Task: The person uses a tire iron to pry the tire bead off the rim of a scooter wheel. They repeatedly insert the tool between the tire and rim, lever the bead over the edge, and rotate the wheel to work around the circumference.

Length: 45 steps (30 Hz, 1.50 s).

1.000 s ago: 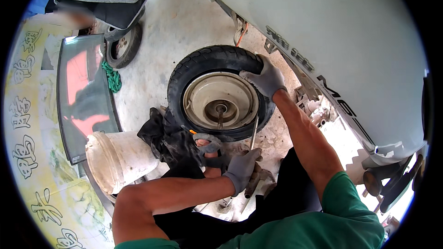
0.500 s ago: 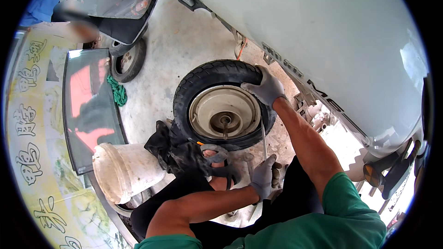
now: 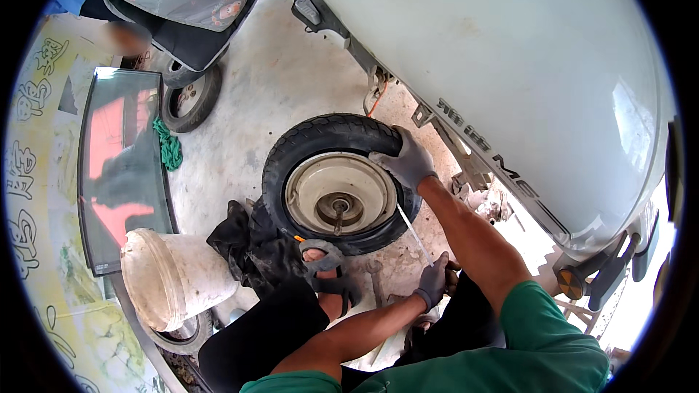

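A black tire (image 3: 291, 138) lies on the floor around a cream wheel rim (image 3: 306, 182) with a short axle (image 3: 338, 215) standing up at its hub. My right hand (image 3: 409, 160), in a grey glove, grips the tire's far right side, its fingers over the tread. Gloved too, my left hand (image 3: 435, 281) is closed around the near end of a slim metal tire lever (image 3: 415, 234). The lever slants up to the left, and its tip meets the rim's right edge beside the tire. The glove hides the lever's near end.
A pale vehicle body (image 3: 495, 51) fills the upper right. Left of the wheel are a dirty white bucket (image 3: 156, 276), black cloth (image 3: 251, 247), a glass panel (image 3: 120, 175), a green rag (image 3: 167, 144) and another wheel (image 3: 207, 105). A wrench (image 3: 375, 276) lies near my foot (image 3: 331, 284).
The lever's handle end has swung to the right with my left hand, so it slants more. My right hand keeps its place on the tire. The whole view has shifted slightly.
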{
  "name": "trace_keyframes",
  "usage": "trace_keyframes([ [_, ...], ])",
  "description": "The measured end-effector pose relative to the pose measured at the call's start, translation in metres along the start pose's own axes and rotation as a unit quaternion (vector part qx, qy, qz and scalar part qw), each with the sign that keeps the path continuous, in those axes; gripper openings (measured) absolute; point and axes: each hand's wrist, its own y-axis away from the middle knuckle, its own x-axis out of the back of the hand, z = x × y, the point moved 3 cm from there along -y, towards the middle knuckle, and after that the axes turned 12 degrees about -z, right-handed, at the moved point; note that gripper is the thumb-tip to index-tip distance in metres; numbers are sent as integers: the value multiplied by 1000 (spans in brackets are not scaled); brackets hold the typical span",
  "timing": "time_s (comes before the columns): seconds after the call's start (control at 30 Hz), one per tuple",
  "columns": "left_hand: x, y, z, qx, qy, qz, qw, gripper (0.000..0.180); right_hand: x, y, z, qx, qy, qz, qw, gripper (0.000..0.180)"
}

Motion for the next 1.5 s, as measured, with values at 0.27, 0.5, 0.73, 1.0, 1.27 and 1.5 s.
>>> trace_keyframes([
  [0.27,22,-17,-9,5,-52,-24,998,58,-10,-12,25,60,-52,12,997,92],
  [0.5,26,-25,-9,-15,-81,13,997,57,-4,7,6,12,11,43,999,87],
  [0.73,35,-35,-19,-8,-76,22,997,55,0,5,3,19,20,28,999,91],
  [1.0,44,-40,-17,-57,-169,48,983,51,3,-22,-51,26,87,-41,995,95],
  [1.27,33,-24,-12,-57,-178,58,981,53,-2,-19,-53,27,121,-21,992,95],
  [1.5,41,-24,-20,-91,-167,51,980,49,-10,-28,-67,-13,160,-40,986,93],
])
